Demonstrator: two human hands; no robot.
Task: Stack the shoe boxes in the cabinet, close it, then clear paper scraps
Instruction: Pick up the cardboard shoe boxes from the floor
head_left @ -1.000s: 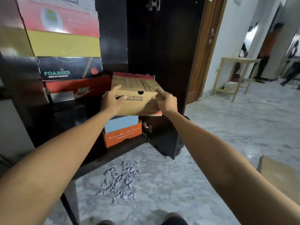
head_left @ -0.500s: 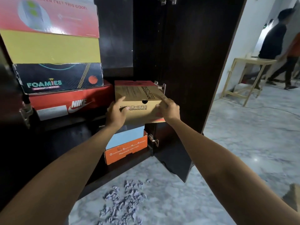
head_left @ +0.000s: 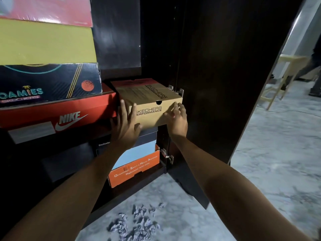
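Observation:
A tan Skechers shoe box (head_left: 150,97) sits in the dark cabinet on a stack that includes a pale blue-lidded orange box (head_left: 137,168). It lies beside the red Nike box (head_left: 57,115). My left hand (head_left: 125,126) lies flat against its front left edge, fingers spread, thumb at the bottom edge. Over at the front right corner, my right hand (head_left: 177,119) presses with its fingers apart. Neither hand wraps the box. Crumpled paper scraps (head_left: 137,221) lie on the marble floor below the cabinet.
Left of the tan box stand a dark Foamies box (head_left: 48,80), a yellow box (head_left: 45,44) and a red box above. The open cabinet door (head_left: 217,84) stands to the right. A wooden table (head_left: 288,66) and a person's legs (head_left: 315,84) are at the far right.
The tan box has gone from being held in the air by its sides to resting deeper on the stack. My hands now lie flat on its front. I have come closer.

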